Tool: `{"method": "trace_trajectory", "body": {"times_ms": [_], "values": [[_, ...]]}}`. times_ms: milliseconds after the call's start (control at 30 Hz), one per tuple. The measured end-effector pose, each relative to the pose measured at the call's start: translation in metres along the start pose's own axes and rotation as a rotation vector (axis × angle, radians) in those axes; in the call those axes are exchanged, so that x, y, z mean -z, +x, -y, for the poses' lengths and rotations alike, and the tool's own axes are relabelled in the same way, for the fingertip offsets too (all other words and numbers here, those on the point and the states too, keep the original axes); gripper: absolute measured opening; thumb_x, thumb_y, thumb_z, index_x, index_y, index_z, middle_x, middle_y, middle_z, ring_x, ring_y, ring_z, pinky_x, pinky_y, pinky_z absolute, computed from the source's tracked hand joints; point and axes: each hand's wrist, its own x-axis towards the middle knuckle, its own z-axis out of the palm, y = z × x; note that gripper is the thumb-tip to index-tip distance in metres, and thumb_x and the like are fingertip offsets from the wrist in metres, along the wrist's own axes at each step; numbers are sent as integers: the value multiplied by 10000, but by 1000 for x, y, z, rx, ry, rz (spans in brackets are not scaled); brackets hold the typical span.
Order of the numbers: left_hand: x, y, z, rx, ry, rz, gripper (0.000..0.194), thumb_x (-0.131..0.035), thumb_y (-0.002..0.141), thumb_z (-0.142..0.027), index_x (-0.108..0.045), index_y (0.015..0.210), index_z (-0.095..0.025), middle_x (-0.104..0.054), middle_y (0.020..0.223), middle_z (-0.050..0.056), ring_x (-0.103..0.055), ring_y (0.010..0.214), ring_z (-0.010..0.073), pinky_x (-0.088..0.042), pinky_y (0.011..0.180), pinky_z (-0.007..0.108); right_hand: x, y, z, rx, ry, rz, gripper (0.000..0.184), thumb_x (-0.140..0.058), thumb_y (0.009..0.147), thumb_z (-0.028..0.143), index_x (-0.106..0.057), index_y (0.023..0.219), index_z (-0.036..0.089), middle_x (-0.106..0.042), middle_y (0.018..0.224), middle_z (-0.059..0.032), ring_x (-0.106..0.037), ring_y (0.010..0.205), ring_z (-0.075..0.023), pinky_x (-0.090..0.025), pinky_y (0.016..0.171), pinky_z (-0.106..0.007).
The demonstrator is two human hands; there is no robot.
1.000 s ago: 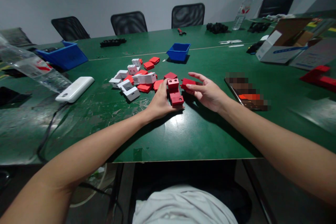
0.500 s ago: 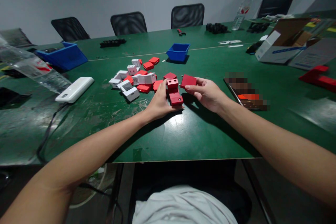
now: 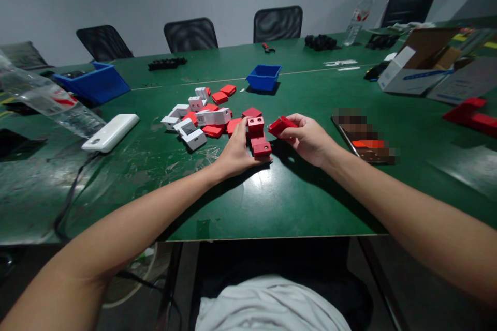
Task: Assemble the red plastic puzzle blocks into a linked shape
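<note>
One red piece (image 3: 280,125), held in the right hand (image 3: 306,139), now tilts, its flat face turned away.

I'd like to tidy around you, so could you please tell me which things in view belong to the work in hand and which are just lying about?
Apparently in the work:
holed red block, in the left hand
red piece, in the right hand
probably the white parts and loose red parts nearby

Apparently just lying about:
white device
left bottle
far bottle
open box
</note>
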Motion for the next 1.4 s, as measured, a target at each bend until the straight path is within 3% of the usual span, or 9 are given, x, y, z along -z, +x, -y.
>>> {"method": "trace_trajectory", "body": {"times_ms": [233,400,600,767,933,1133,1267,1400], "values": [[0,0,1,-15,11,-9,951,-909,581,-406,-384,1345,-193,-527,1327,156,-560,1224,318,-472,1066,517,-2,-1,3,-31,32,21,318,-632,507,-29,-586,731,192,-686,718,14,-628,723,-150,-511,713,-286],[-1,1,2,-8,5,-3,966,-912,577,-409,-382,1362,-216,-531,1329,147,-555,1236,324,-477,1057,533,-3,-1,4,-59,99,31,284,-543,518,-37,-558,694,185,-667,708,-4,-636,757,-161,-545,809,-350],[-1,0,1,-12,3,-4,957,-899,594,-393,-375,1376,-218,-530,1337,147,-553,1245,326,-475,1066,533,-4,-2,4,-64,127,44,278,-614,593,-23,-554,755,194,-688,743,-10,-680,830,-178,-552,881,-381],[0,0,0,-15,7,-5,948,-898,594,-404,-380,1365,-213,-524,1344,153,-551,1243,325,-472,1067,532,-2,-1,1,-41,97,23,345,-752,591,5,-600,828,205,-708,767,11,-666,762,-147,-552,822,-328],[1,1,0,-22,34,-1,958,-898,590,-417,-380,1368,-207,-518,1359,155,-535,1269,335,-448,1095,541,-2,-2,1,-42,45,62,227,-847,612,112,-679,753,172,-727,813,-25,-656,751,-140,-540,800,-311],[0,1,2,-38,36,-6,949,-905,588,-412,-391,1362,-220,-521,1356,141,-536,1267,327,-449,1100,533,-7,-8,5,-106,52,63,237,-855,612,119,-740,805,192,-746,811,-18,-660,742,-150,-518,679,-289],[0,1,2,-40,-5,-6,919,-904,591,-399,-404,1340,-217,-539,1321,133,-565,1222,310,-480,1067,514,-9,-9,6,-140,10,62,236,-832,649,132,-737,861,178,-735,768,-23,-630,637,-127,-419,521,-241],[-1,1,2,-32,10,-4,930,-902,591,-396,-394,1350,-218,-531,1334,136,-559,1229,310,-478,1066,514,-8,-8,7,-129,-36,22,142,-797,710,152,-683,795,149,-729,769,-43,-535,553,-80,-351,466,-207]]}}
